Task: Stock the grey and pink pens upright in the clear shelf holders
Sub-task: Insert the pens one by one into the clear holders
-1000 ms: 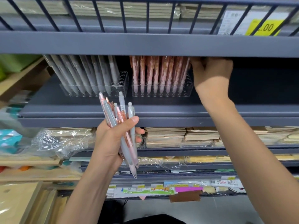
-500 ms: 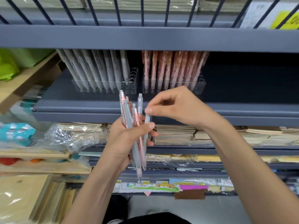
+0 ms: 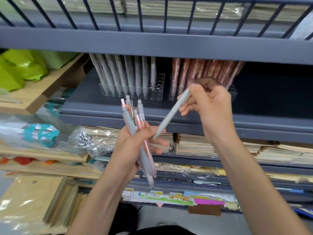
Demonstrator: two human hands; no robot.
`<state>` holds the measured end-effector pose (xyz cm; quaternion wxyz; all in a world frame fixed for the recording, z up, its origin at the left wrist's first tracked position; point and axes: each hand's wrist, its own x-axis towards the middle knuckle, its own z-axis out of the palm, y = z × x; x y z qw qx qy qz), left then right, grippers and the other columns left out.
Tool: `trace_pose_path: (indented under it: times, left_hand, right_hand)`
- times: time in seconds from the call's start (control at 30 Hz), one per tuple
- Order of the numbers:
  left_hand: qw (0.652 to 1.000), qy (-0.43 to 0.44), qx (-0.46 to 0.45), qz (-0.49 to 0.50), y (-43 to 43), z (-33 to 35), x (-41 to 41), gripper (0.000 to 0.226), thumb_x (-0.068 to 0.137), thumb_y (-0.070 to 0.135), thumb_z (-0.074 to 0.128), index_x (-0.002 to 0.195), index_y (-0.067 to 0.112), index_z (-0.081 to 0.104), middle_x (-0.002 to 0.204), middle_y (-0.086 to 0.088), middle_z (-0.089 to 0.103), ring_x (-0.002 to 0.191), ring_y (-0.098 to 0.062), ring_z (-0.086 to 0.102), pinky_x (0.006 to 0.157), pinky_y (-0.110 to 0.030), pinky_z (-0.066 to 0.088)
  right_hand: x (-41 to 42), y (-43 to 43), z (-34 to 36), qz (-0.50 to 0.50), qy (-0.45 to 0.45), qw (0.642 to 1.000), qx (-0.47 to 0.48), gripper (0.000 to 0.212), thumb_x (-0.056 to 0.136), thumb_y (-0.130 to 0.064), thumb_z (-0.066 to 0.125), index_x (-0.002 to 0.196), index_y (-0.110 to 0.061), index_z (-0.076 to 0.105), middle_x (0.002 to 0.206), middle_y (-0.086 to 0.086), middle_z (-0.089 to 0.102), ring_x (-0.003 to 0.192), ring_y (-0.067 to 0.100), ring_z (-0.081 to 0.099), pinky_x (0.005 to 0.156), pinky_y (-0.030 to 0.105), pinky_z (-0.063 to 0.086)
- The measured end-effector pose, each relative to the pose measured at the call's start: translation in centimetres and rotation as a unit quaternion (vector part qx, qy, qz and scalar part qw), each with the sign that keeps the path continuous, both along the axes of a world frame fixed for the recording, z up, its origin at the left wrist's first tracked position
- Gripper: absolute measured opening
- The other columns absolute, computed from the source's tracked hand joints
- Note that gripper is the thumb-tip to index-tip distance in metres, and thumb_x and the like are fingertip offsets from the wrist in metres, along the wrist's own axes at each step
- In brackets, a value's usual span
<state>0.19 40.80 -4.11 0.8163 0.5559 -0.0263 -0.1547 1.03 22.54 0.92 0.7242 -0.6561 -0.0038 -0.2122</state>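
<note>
Pulled from the grey-and-pink pen bundle (image 3: 135, 119) gripped in the left hand (image 3: 133, 146), one slim grey plastic pen (image 3: 171, 116) is pinched aslant by the right hand (image 3: 210, 106), below the clear plastic holder (image 3: 158, 92).

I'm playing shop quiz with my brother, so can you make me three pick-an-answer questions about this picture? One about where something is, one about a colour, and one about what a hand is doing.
1. Where do the shelved grey pens stand?
A. left of the shelved pink pens
B. right of them
C. behind them

2. What colour is the single pen in the right hand?
A. pink
B. grey
C. green

3. What is the left hand doing?
A. hanging empty
B. pressing flat on a shelf
C. gripping a bundle of pens

Answers:
1. A, the grey row fills the left clear holder.
2. B, its whole barrel is pale grey.
3. C, its fingers and thumb wrap round several pens.
</note>
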Motion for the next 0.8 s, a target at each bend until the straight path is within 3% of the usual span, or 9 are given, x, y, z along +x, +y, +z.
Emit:
trace_pose_path:
  times: [0.13,0.27,0.33,0.43,0.5,0.57,0.7,0.8]
  left_hand:
    - [1.000,-0.009,-0.009,0.016,1.0,0.1,0.5,0.025,0.076,0.007,0.073,0.086,0.010,0.051,0.089,-0.027,0.074,0.045,-0.019,0.055,0.043,-0.027,0.046]
    - [0.999,0.006,-0.024,0.026,2.1,0.3,1.3,0.024,0.074,0.009,0.071,0.088,0.009,0.051,0.086,-0.024,0.075,0.041,-0.017,0.051,0.041,-0.025,0.044]
    - [1.000,0.009,-0.017,0.020,2.6,0.4,1.7,0.023,0.076,0.008,0.071,0.088,0.008,0.052,0.089,-0.023,0.075,0.042,-0.018,0.052,0.041,-0.026,0.044]
    - [1.000,0.010,-0.016,0.017,3.3,0.2,2.0,0.017,0.082,0.002,0.068,0.086,0.009,0.053,0.079,-0.014,0.073,0.041,-0.017,0.047,0.043,-0.026,0.041]
    - [1.000,0.012,-0.010,0.014,4.1,0.1,2.0,0.018,0.080,0.009,0.070,0.087,0.009,0.053,0.064,-0.005,0.062,0.041,-0.016,0.044,0.043,-0.026,0.039]
    - [1.000,0.012,-0.008,0.007,4.9,0.2,2.0,0.021,0.083,0.016,0.071,0.087,0.009,0.052,0.062,-0.003,0.053,0.042,-0.015,0.042,0.043,-0.026,0.038]
    - [0.999,0.029,-0.022,0.012,6.0,0.4,2.3,0.017,0.094,0.014,0.064,0.088,0.012,0.048,0.069,-0.003,0.054,0.042,-0.014,0.042,0.038,-0.024,0.036]
    - [1.000,0.024,-0.017,0.005,6.7,0.5,2.4,0.014,0.093,0.011,0.060,0.091,0.010,0.046,0.068,-0.003,0.055,0.042,-0.014,0.043,0.039,-0.024,0.037]
  right_hand:
    - [0.0,2.0,-0.1,-0.032,0.007,0.999,0.040,0.013,0.094,-0.018,0.062,0.090,-0.007,0.059,0.067,0.013,0.070,0.049,0.021,0.064,0.046,0.026,0.052]
    - [-0.8,3.4,-1.1,0.083,0.052,0.995,-0.012,0.012,0.091,-0.008,0.067,0.102,-0.009,0.065,0.078,0.014,0.074,0.061,0.021,0.069,0.058,0.026,0.056]
    - [-0.9,3.7,-1.3,0.085,0.056,0.994,-0.037,0.015,0.089,-0.003,0.067,0.103,-0.008,0.066,0.078,0.014,0.074,0.065,0.021,0.071,0.062,0.026,0.057]
    - [-0.3,3.7,-0.7,-0.039,0.008,0.999,-0.019,0.008,0.089,-0.007,0.069,0.097,-0.010,0.068,0.079,0.010,0.075,0.069,0.021,0.072,0.064,0.024,0.057]
    - [0.4,3.7,-0.3,-0.149,-0.033,0.988,-0.023,0.007,0.090,-0.011,0.069,0.097,-0.012,0.068,0.084,0.004,0.076,0.073,0.020,0.074,0.068,0.026,0.059]
    - [1.2,3.8,-0.1,-0.219,-0.043,0.973,-0.053,0.007,0.091,-0.017,0.068,0.097,-0.019,0.068,0.086,-0.003,0.076,0.078,0.016,0.074,0.074,0.034,0.061]
    - [2.5,4.6,0.0,-0.244,-0.025,0.957,-0.158,0.006,0.090,-0.030,0.065,0.096,-0.030,0.066,0.084,-0.014,0.074,0.088,0.016,0.072,0.085,0.048,0.056]
    - [3.3,5.5,0.3,-0.263,0.005,0.929,-0.258,0.009,0.087,-0.032,0.058,0.091,-0.025,0.064,0.076,-0.022,0.058,0.087,0.029,0.064,0.076,0.045,0.055]
